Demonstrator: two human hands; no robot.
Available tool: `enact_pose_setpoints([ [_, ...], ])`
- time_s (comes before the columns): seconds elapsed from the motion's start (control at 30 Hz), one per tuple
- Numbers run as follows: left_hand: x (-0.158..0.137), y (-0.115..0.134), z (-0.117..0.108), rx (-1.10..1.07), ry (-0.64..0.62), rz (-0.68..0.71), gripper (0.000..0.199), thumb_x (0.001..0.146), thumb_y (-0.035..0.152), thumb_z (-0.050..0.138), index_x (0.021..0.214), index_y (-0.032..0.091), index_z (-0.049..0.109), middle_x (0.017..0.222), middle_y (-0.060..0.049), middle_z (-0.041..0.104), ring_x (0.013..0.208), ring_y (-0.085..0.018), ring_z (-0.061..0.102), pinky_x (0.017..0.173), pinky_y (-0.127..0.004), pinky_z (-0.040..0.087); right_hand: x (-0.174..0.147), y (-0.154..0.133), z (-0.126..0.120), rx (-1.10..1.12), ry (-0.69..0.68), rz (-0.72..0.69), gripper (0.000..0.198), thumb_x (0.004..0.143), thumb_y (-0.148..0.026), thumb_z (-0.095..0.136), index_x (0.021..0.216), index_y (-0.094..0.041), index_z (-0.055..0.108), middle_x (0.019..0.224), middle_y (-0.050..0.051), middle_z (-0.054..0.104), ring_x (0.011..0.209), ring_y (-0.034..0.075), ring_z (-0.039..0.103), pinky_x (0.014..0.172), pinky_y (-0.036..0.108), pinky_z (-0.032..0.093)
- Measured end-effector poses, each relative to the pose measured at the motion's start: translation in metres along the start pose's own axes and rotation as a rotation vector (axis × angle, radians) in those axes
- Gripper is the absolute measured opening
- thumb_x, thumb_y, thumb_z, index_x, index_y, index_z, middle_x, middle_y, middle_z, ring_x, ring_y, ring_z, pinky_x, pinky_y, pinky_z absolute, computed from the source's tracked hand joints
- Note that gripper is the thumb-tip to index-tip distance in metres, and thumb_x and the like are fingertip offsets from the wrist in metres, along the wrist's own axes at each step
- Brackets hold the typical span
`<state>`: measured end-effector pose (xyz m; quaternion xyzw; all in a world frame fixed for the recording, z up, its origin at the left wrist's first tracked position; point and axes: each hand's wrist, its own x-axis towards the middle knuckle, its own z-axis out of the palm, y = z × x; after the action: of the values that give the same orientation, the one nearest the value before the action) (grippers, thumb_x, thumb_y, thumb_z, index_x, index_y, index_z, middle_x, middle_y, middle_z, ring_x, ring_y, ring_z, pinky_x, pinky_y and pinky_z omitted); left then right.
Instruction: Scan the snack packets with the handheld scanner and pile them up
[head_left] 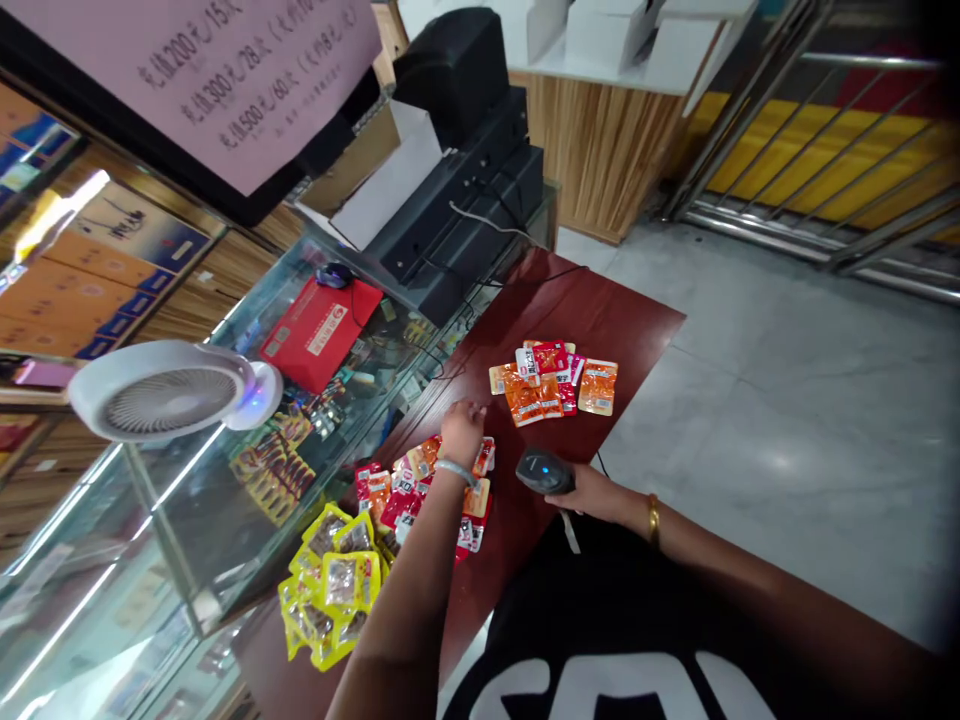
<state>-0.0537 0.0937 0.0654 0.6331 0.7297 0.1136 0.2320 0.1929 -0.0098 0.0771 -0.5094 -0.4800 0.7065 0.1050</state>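
My right hand (589, 493) is wrapped round the handle of a dark barcode scanner (541, 468) with a blue light on top. My left hand (463, 428) hovers over the reddish-brown board, its fingers curled in, and nothing shows between them. Under and beside my left wrist lies a spread of red and orange snack packets (405, 490), partly hidden by my forearm. Farther off, beyond the scanner, sits a smaller group of orange and red snack packets (536, 385). A heap of yellow snack packets (341, 580) lies to the left of my forearm.
The reddish-brown board (592, 300) adjoins a glass display counter (217, 500). On the glass are a white fan (172, 390), a red folder (322, 330) and a computer mouse (334, 275). Dark cash-register equipment (465, 220) and an open white box (390, 175) stand behind. Metal railings (825, 170) rise at right.
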Motion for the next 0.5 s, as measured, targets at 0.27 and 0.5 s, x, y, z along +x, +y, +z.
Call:
enact_pose_setpoints([
  [0.27, 0.084, 0.051, 0.047, 0.267, -0.171, 0.102, 0.053, 0.080, 0.037, 0.066, 0.129, 0.020, 0.056, 0.125, -0.015, 0.059, 0.119, -0.030, 0.050, 0.101, -0.040, 0.036, -0.009, 0.016, -0.015, -0.009, 0.118, -0.083, 0.045, 0.075, -0.040, 0.073, 0.114, -0.019, 0.069, 0.080, 0.004, 0.074, 0.071, 0.021, 0.067, 0.064, 0.030, 0.052],
  [0.5, 0.079, 0.032, 0.031, 0.148, -0.355, -0.062, 0.043, 0.075, 0.042, 0.071, 0.107, 0.015, 0.059, 0.105, -0.015, 0.067, 0.098, -0.026, 0.063, 0.082, -0.034, 0.045, -0.011, 0.021, -0.019, -0.020, 0.097, -0.002, 0.046, 0.077, -0.040, 0.071, 0.114, -0.015, 0.067, 0.069, 0.003, 0.071, 0.052, 0.016, 0.059, 0.052, 0.027, 0.047],
])
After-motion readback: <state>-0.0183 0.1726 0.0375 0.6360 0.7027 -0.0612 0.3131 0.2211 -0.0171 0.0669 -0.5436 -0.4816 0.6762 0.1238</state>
